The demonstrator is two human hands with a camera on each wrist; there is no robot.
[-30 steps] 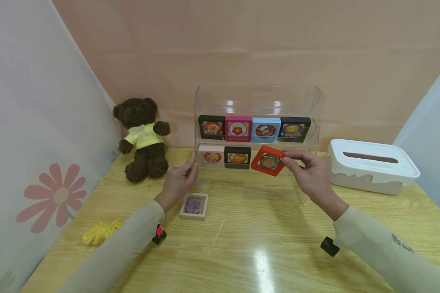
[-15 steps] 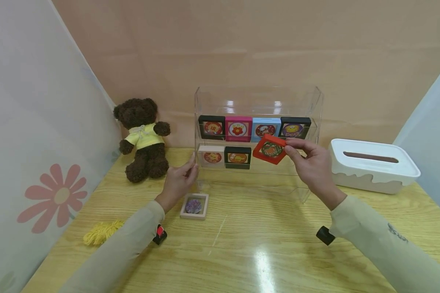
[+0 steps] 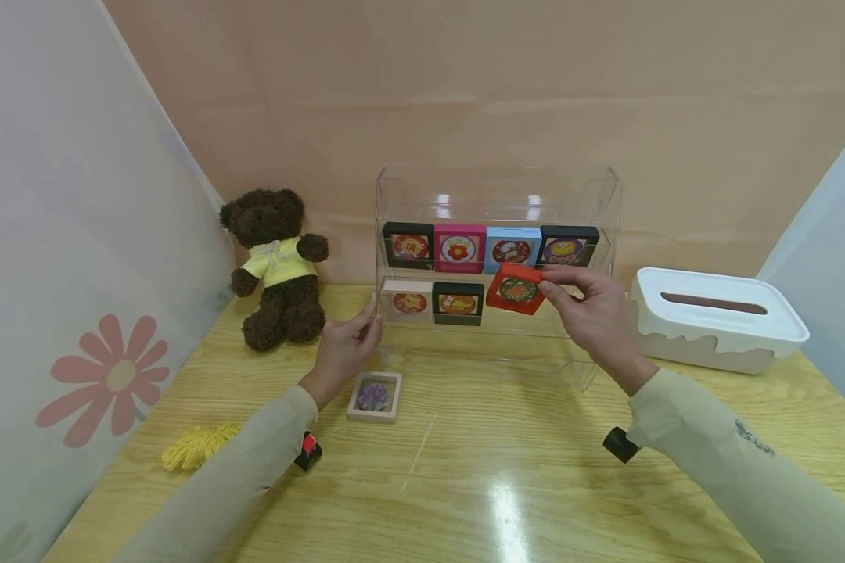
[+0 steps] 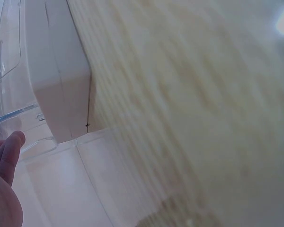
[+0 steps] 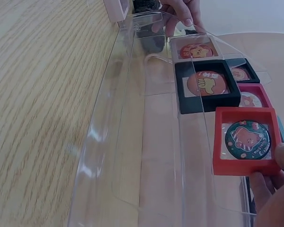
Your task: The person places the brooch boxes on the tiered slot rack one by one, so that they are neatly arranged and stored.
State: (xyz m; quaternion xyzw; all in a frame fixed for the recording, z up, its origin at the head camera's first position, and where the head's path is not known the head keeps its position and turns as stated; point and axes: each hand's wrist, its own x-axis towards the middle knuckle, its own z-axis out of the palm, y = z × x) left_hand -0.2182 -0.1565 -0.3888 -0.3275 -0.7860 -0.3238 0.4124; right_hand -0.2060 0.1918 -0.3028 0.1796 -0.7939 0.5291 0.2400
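Note:
My right hand (image 3: 595,317) pinches the right corner of a red square display frame (image 3: 517,291) holding a round green badge with a bear on it. The red frame is slightly tilted, in front of the lower tier of a clear acrylic rack (image 3: 493,191). To its left on that tier sit a pale pink frame (image 3: 407,301) and a black frame (image 3: 458,303). At the rack's left edge my left hand (image 3: 343,348) holds the side panel between thumb and fingers. In the right wrist view, the red frame (image 5: 217,142) stands clear of the black one (image 5: 189,106).
Black, magenta (image 3: 459,248), light blue and black frames fill the middle tier. A light pink frame (image 3: 374,414) lies on the table by the left wrist. A teddy bear (image 3: 279,262), yellow yarn (image 3: 197,447) and a white tissue box (image 3: 718,317) stand around.
My right hand raised the red frame and shifted it slightly left, then lowered it a little and turned it straighter. The left hand stays at the rack's edge.

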